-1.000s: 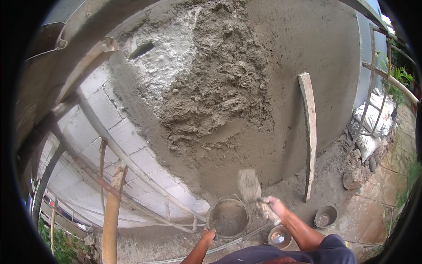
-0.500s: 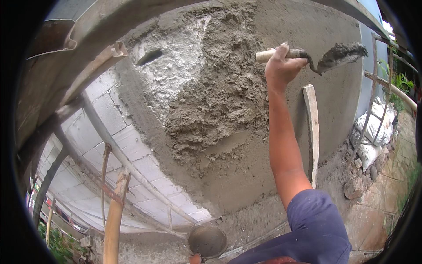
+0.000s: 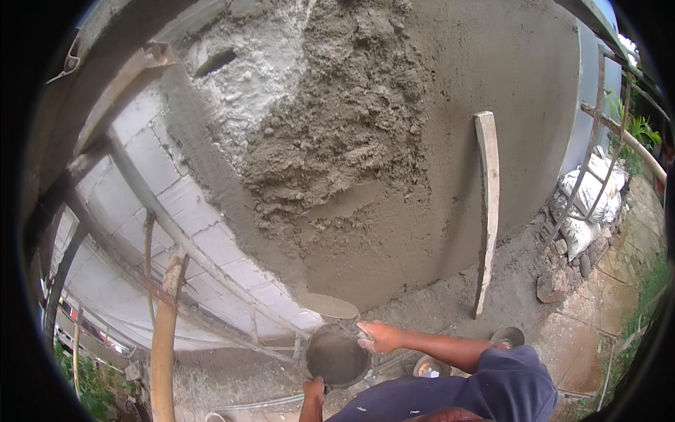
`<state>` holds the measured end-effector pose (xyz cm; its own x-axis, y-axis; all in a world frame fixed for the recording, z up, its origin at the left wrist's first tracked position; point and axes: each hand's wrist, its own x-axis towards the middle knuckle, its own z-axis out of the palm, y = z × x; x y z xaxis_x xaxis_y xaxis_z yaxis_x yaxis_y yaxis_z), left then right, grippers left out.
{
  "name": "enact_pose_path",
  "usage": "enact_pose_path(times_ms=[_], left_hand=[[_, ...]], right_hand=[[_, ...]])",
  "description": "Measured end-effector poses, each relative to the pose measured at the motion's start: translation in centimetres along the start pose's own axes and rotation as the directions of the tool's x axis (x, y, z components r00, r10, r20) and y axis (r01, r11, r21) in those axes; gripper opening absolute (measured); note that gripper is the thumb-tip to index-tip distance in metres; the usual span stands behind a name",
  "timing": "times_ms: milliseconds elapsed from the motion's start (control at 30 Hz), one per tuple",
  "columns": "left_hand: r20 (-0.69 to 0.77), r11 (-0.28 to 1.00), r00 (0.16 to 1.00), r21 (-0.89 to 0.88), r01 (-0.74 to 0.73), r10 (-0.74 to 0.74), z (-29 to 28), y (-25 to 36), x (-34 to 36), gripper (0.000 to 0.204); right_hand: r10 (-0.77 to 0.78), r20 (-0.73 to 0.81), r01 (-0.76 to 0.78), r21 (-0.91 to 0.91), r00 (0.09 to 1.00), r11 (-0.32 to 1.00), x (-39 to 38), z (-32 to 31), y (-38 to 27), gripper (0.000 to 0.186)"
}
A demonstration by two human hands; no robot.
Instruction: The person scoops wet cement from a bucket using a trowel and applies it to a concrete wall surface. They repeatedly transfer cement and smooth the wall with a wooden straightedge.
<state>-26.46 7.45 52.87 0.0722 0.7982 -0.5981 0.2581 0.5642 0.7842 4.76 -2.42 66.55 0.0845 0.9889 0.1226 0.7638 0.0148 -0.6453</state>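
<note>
My left hand (image 3: 314,387) grips the rim of a bucket (image 3: 336,356) with grey mix inside, low at the centre. Just right of and above it, my right hand (image 3: 377,337) is closed on the handle of a trowel (image 3: 327,304), whose flat grey blade lies over the bucket's far side, against the backdrop of the wall's foot. Above, the wall carries lumpy wet mortar (image 3: 337,133), with a white patch (image 3: 239,84) holding a dark slot at upper left and smoother render (image 3: 499,70) to the right.
A long timber batten (image 3: 486,211) stands upright at right. Metal scaffolding (image 3: 176,232) and a bamboo pole (image 3: 165,352) cross the left, before white blockwork (image 3: 133,183). White sacks (image 3: 583,200) with rubble sit at far right. Small containers (image 3: 430,367) rest on the ground beside my right arm.
My right hand rose with a mortar-laden trowel toward the upper right, then came down beside the bucket. The blade now shows no heap of mortar. My left hand stays at the bucket.
</note>
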Motion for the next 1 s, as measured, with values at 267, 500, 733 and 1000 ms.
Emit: enact_pose_path(times_ms=[267,500,733,1000], left_hand=[[0.236,0.958,0.946,0.122,-0.258,0.224,7.7,9.4,-5.1,0.052],[0.540,0.741,0.791,0.398,-0.541,0.288,11.6,17.2,-8.6,0.057],[0.702,0.680,0.703,0.459,-0.572,0.118,14.9,19.1,-8.7,0.060],[0.632,0.677,0.773,0.550,-0.489,0.045,14.0,16.5,-7.8,0.058]], right_hand=[[0.490,0.103,-0.476,0.474,0.866,0.741,-6.4,-4.4,5.3,0.020],[0.546,0.162,-0.427,-0.458,0.822,0.780,-8.1,-6.8,5.0,0.038],[0.296,0.340,-0.018,-0.629,0.893,0.777,-5.9,-1.9,4.6,0.029],[0.373,0.344,-0.094,-0.615,0.862,0.783,-7.5,1.1,7.9,0.029]])
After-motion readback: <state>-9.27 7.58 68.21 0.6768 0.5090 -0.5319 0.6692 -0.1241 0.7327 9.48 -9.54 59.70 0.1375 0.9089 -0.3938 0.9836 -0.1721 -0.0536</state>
